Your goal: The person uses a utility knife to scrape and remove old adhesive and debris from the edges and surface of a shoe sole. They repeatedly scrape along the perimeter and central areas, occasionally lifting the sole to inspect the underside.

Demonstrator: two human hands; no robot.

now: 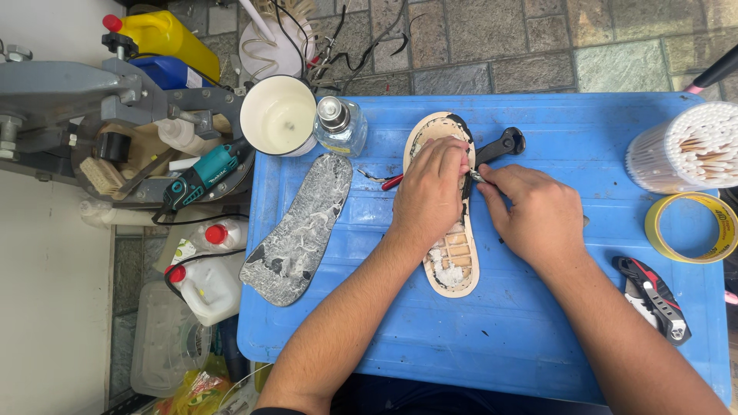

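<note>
Stone paving surrounds a blue plastic table (pixel 538 323) where a tan insole (pixel 450 253) lies near the middle, a grey sole (pixel 300 227) just left of it. Left hand (pixel 430 192) presses flat on the insole, fingers together. Right hand (pixel 534 215) is clamped on a small blade (pixel 477 176) at the insole's edge, black pliers (pixel 500 144) lying just behind.

The tan shoe sole (pixel 452 257) lies flat on the blue table top, its long axis running from 12 o'clock to 6 o'clock, toe end at 12. Its face is pale leather-coloured, with ridged blocks and whitish residue near the heel and a strip of black material along the rim at 1 o'clock. A small metal tool (pixel 477 176) touches its edge at 3 o'clock.
</note>
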